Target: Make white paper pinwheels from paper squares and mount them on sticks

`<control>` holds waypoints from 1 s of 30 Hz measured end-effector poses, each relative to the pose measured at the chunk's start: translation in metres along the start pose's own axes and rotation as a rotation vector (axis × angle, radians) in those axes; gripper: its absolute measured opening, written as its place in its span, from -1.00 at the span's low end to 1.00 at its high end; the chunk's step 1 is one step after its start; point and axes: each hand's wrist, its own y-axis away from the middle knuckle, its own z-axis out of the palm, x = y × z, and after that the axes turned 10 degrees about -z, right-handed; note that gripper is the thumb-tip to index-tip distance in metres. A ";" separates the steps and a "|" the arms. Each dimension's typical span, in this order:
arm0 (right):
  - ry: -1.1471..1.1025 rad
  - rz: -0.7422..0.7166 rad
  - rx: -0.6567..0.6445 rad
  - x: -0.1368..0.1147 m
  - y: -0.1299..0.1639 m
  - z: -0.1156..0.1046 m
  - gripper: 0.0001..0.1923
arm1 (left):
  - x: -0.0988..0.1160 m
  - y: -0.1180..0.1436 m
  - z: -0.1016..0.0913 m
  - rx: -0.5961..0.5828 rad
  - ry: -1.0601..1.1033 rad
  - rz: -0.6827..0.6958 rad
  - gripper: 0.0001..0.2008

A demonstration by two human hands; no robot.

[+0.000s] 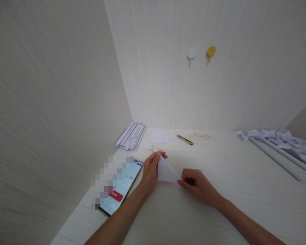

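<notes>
Folded white paper: I'm seeing the triangle [165,172] sitting between the two hands near the middle of the table [234,211]; from my feed I'm not able to tell whether it's touching the tabletop.
Paper's direction: its narrow tip is pointing to about 4 o'clock, and the long sloping edge is running from roughly 10 to 4.
Left hand: the left hand [151,170] is gripping the paper's 9 o'clock side, thumb lying over the upper corner, fingertips reaching toward 1 o'clock; that forearm is slanting in from 7.
Right hand: the right hand [197,182] is pinching the narrow tip between thumb and curled fingers, knuckles facing 12ish, forearm slanting in from 4. So both hands are clamped on the one piece, with a stretch of paper showing between them.
Phone: the phone [129,185] is lying at 8 o'clock, beside the left forearm, its long side aiming at 1; part of its screen is pixelated for me.
Far side, clockwise from the paper: white paper sticks [132,136] are lying at 10, a flat paper square [159,136] is resting between 11 and 12, and the snips [185,139] are pointing their blades to 10 from around 1.
</notes>
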 end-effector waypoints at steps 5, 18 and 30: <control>0.012 -0.016 0.007 0.001 -0.001 0.000 -0.75 | 0.000 0.001 -0.001 0.005 -0.003 -0.005 -0.83; 0.025 -0.047 0.023 0.002 0.000 0.001 -0.76 | -0.001 0.000 -0.001 0.013 -0.080 0.059 -0.84; -0.019 -0.039 0.006 0.001 0.000 0.001 -0.75 | -0.003 0.002 -0.004 0.044 -0.147 0.111 -0.82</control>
